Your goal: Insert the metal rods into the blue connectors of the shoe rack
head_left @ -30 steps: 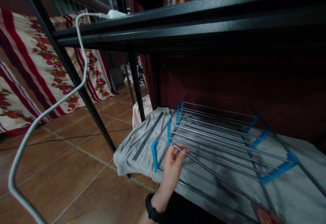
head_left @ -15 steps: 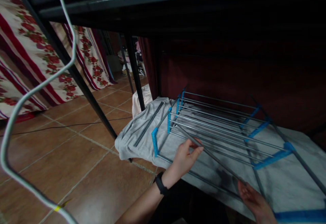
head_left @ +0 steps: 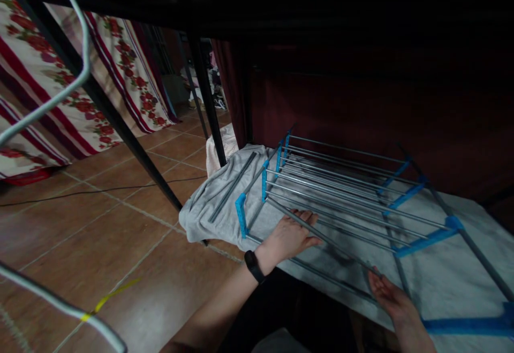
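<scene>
A thin grey metal tube point(head_left: 337, 247) lies slantwise in front of a folding clothes drying rack with blue plastic joints point(head_left: 263, 181). My left hand point(head_left: 291, 235), a dark band on its wrist, is at the tube's middle, which crosses its loosely curled fingers. My right hand point(head_left: 387, 291) holds the tube's near end between thumb and fingers. The far end reaches the rack's left side, by a blue joint. The rack's parallel metal rods point(head_left: 341, 181) stretch behind both hands. Another loose grey tube point(head_left: 233, 187) rests on the grey cloth left of the rack.
Grey cloth point(head_left: 453, 283) covers the low bed under the rack. A black metal frame point(head_left: 132, 133) rises at the left, with a dark beam overhead. A white bent tube point(head_left: 60, 302) with yellow tape crosses the left side. Tiled floor point(head_left: 120, 246) and flowered curtains point(head_left: 112, 74) lie beyond.
My left hand has loosened from a pinch, its fingers now flatter along the tube. The tube and my right hand have shifted slightly. The view has moved a little, lowering the white tube.
</scene>
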`<state>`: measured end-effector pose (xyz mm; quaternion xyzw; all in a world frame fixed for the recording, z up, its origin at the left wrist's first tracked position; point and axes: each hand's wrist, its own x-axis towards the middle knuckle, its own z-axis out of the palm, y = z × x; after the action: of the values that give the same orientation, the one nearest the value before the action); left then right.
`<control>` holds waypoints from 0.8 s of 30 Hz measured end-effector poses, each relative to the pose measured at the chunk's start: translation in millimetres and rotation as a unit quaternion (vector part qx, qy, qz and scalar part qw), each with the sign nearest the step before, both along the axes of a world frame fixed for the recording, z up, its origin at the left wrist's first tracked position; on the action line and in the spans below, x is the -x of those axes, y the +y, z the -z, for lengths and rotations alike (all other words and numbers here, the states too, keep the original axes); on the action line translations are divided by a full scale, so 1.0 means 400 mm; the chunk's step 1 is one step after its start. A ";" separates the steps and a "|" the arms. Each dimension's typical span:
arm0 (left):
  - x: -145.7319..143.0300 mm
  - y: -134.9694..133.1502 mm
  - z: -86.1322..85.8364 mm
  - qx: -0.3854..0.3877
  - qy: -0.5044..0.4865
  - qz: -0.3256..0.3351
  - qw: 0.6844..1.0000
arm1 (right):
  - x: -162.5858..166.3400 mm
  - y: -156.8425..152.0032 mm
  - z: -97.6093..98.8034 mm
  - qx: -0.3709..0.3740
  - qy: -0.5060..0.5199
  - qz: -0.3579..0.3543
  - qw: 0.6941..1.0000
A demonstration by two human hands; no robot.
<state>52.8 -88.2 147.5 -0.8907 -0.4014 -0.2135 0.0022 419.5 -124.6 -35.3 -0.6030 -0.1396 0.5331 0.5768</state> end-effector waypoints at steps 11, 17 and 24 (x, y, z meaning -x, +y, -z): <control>0.005 0.032 0.085 -0.029 0.059 0.005 0.998 | -0.039 0.020 0.071 0.093 0.123 0.076 0.985; 0.018 0.045 0.127 -0.016 0.096 -0.013 0.995 | -0.042 0.017 0.069 0.096 0.177 0.117 0.972; 0.026 0.071 0.186 0.093 0.113 -0.040 0.988 | -0.046 0.010 0.058 0.082 0.185 0.120 0.972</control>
<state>42.3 -59.8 73.3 -0.8887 -0.4520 -0.0724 -0.0268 438.0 -120.5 -58.6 -0.5514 0.0872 0.5717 0.6013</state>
